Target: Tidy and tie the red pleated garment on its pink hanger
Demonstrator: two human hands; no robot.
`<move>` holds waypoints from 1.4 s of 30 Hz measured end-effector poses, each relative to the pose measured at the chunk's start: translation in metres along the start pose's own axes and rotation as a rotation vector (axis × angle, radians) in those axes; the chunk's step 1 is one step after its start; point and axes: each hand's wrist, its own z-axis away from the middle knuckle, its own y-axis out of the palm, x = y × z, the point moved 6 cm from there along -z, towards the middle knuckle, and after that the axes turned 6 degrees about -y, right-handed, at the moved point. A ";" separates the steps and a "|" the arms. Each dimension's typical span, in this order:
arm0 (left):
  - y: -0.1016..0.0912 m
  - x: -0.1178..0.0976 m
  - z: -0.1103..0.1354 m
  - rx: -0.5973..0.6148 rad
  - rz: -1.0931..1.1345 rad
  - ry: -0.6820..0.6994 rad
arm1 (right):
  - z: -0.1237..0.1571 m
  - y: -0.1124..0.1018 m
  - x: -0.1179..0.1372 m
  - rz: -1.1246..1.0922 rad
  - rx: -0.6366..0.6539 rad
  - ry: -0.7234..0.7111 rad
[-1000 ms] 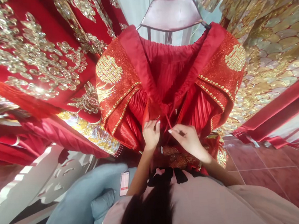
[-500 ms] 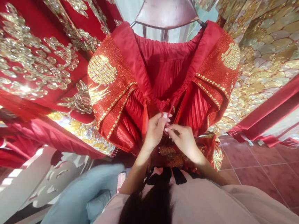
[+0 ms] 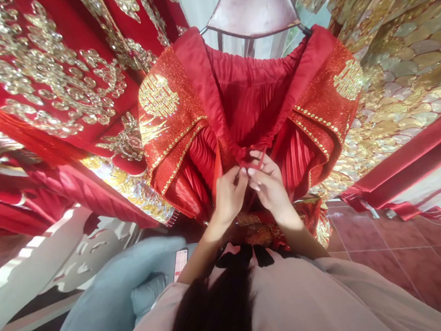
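A red skirt [image 3: 248,106] with gold-embroidered, glittery panels [image 3: 177,112] hangs in front of me from a dark hanger [image 3: 253,10]. At the front of its gathered waistband, both my hands meet on a thin red drawstring [image 3: 259,161]. My left hand [image 3: 230,193] pinches the string between thumb and forefinger. Close against it, my right hand [image 3: 270,181] grips the string too, its forefinger raised with the cord running past it. The fingertips nearly touch, and the exact shape of the knot or loop between them is partly hidden.
Red fabric with gold sequins [image 3: 61,71] hangs at the left, gold scale-patterned cloth [image 3: 412,66] at the right. A blue-grey chair [image 3: 97,300] with a phone [image 3: 180,264] stands lower left, near a white carved panel [image 3: 77,255]. Red tiles [image 3: 398,253] cover the floor.
My right hand has moved up and turned, its forefinger now lifted by the string. My left hand stays pinched near the waistband. The whole view has shifted slightly.
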 end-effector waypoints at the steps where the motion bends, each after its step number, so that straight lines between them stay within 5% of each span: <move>1: 0.002 0.000 0.001 0.019 0.019 -0.002 | 0.001 -0.001 -0.001 0.032 -0.023 -0.010; 6: 0.002 -0.001 0.002 0.057 0.026 -0.003 | 0.004 -0.010 0.001 0.142 -0.066 -0.121; 11: -0.019 -0.012 -0.009 -0.046 0.038 0.068 | 0.004 -0.025 0.023 0.451 -0.185 -0.365; 17: -0.012 -0.010 -0.022 -0.007 0.074 0.087 | -0.007 -0.017 0.018 0.511 -0.042 -0.298; 25: -0.006 -0.010 -0.017 -0.020 0.037 0.119 | -0.013 -0.002 0.055 0.897 0.063 -0.544; 28: -0.007 -0.013 -0.017 -0.004 0.000 0.144 | -0.014 0.008 0.059 0.972 0.275 -0.569; 31: -0.015 -0.017 -0.019 -0.075 -0.137 0.274 | -0.018 0.013 0.058 1.017 0.415 -0.574; 37: -0.017 -0.032 -0.024 -0.110 -0.385 0.815 | -0.035 0.010 0.065 1.172 0.411 -0.439; 42: -0.015 -0.035 -0.032 -0.123 -0.237 0.835 | -0.040 0.016 0.066 1.066 0.599 -0.360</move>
